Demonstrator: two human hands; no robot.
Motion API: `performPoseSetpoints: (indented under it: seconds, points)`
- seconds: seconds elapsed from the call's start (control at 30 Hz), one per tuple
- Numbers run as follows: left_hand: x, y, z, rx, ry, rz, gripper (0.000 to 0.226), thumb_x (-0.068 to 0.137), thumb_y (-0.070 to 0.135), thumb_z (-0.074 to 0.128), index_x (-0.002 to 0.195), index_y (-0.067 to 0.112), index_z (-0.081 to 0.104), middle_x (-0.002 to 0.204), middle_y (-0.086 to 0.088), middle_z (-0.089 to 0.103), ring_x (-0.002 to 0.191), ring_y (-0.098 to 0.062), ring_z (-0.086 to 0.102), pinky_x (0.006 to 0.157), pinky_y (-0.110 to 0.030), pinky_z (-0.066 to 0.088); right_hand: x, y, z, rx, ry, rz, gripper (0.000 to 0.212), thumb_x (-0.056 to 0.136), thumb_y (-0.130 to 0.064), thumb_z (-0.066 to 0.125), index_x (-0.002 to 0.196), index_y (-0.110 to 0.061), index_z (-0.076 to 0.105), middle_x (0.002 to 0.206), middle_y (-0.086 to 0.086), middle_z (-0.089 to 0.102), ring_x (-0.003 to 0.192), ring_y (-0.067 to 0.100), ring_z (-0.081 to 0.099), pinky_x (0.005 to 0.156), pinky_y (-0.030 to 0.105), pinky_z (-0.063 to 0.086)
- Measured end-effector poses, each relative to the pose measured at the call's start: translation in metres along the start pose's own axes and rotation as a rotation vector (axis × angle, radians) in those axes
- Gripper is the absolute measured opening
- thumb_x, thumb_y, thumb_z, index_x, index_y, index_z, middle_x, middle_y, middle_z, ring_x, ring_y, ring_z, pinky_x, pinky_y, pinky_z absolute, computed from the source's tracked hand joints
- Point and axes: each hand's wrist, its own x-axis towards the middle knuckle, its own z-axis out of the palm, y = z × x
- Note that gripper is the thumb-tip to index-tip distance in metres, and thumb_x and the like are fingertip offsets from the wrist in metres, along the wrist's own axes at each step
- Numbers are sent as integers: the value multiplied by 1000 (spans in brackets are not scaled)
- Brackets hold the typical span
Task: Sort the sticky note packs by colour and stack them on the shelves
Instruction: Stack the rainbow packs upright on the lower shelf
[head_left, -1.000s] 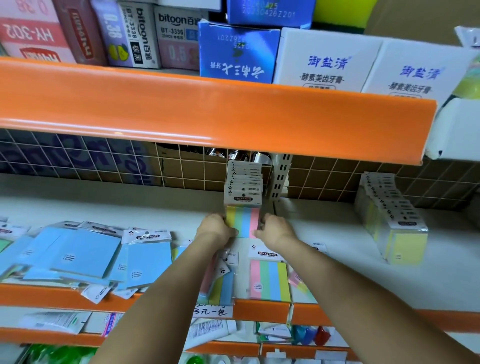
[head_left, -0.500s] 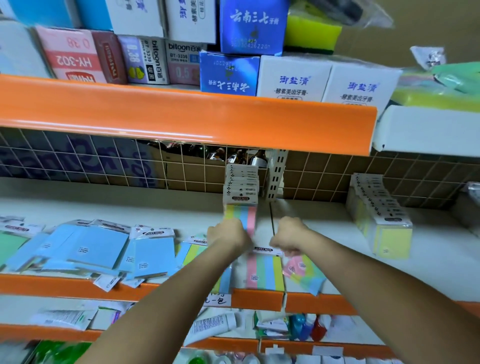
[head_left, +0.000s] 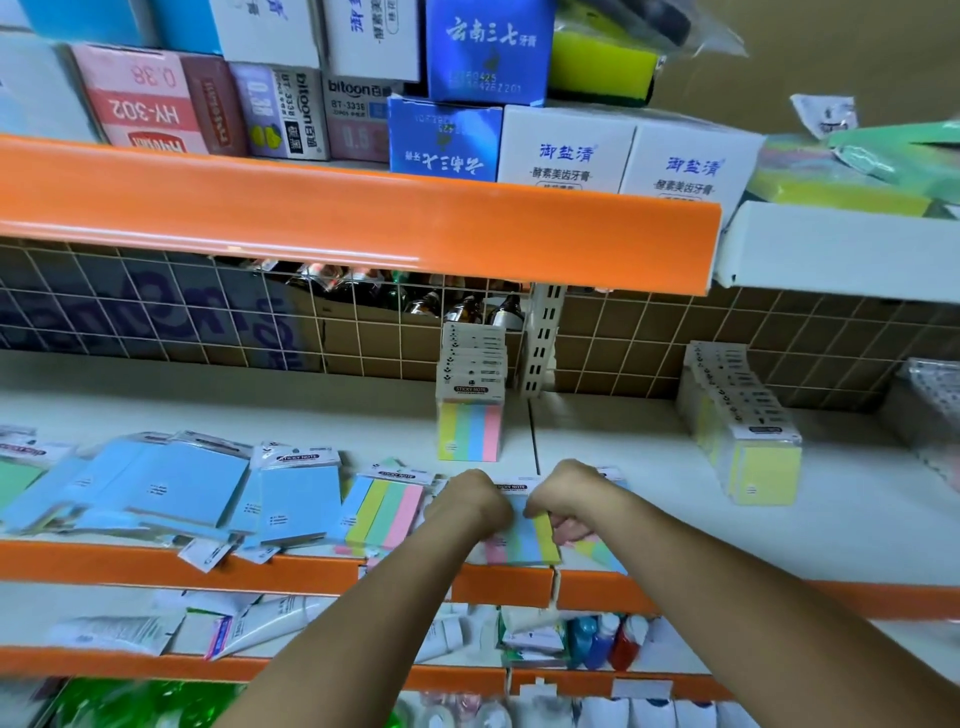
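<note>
While both hands sit at the front of the middle shelf (head_left: 649, 431), I see my left hand (head_left: 475, 501) curled over the left edge of a striped sticky note pack (head_left: 524, 540), and my right hand (head_left: 563, 493) curled over its right side — fingers of both bent round the pack, knuckles toward me. The pack lies flat near the shelf's orange front lip (head_left: 498, 584), showing pink, blue and yellow stripes below the hands. More striped packs (head_left: 602, 553) lie partly under it to the right; I cannot tell how many.

Behind the hands, an upright stack of striped packs (head_left: 470, 410) stands against the wire grid back (head_left: 156, 312), just left of the white slotted upright (head_left: 540, 343). To the right, well apart, a row of yellow packs (head_left: 748, 447) leans back toward the grid. Left of my hands, one striped pack (head_left: 384, 512) lies flat beside a loose heap of blue packs (head_left: 182, 488) — overlapping, tilted, some hanging over the lip.

The shelf above carries boxes (head_left: 566, 150) and a yellow sponge (head_left: 602, 67); the shelf below holds tubes (head_left: 260, 623) and small bottles (head_left: 602, 639).
</note>
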Motion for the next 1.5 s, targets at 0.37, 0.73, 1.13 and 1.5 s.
performPoseSetpoints:
  seconds: [0.37,0.73,1.13,1.5]
  points:
    - [3,-6,-20,-45,141,85,30,80,18,66,104,8,51,105,-11,65,94,-27,61,73,-28,45,1,-21,-14,-19,36,-115,37,72,-19,81,64,-9,47,55,9,50,35,17,41,40,20,36]
    - [26,-17,-49,-86,374,256,35,88,19,52,117,6,38,115,-16,57,104,-37,57,79,-38,44,11,-50,0,-91,454,-381,61,82,-33,71,130,-4,48,118,11,60,105,28,61,75,29,46]
    - [50,-29,-48,-68,345,205,34,89,16,50,119,6,37,115,-17,60,104,-38,57,78,-37,44,27,-62,25,-27,397,-330,36,90,-19,64,117,-6,46,119,17,61,108,35,60,81,37,49]
    - [65,-43,-47,146,327,74,26,88,21,50,113,13,51,121,-10,57,113,-30,52,86,-32,39,39,-54,35,-67,395,-267,26,85,-7,57,103,-13,39,109,14,63,99,35,61,71,35,46]
